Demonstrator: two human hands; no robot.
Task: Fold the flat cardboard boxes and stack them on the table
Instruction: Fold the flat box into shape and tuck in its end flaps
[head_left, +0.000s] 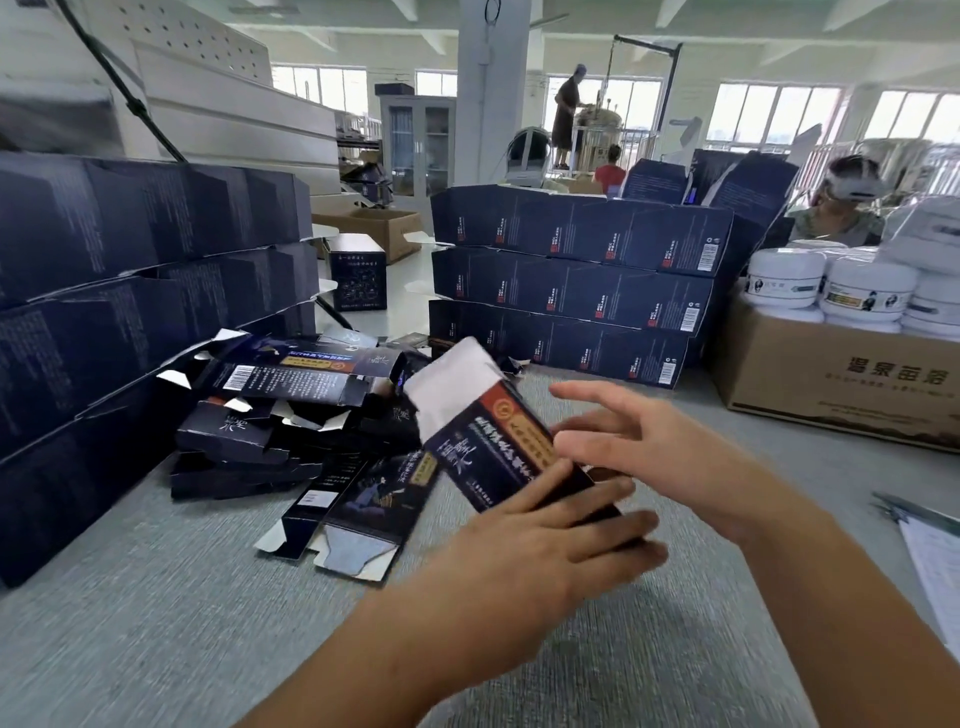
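Note:
A dark blue cardboard box (493, 431) with a white inner flap open at its far end is tilted above the grey table (156, 623). My left hand (545, 551) grips its near end from below. My right hand (639, 441) hovers at its right side, fingers spread, fingertips touching or nearly touching the box. A loose pile of flat dark boxes (291, 415) lies just left of it. Folded boxes stand stacked in rows at the left (130, 291) and at the back (571, 280).
A brown carton (841, 379) holding white jars (831, 286) sits at the right. One folded box (358, 273) stands alone at the back. Papers (930, 551) lie at the right edge. A person with a headset sits behind the carton; others stand far back.

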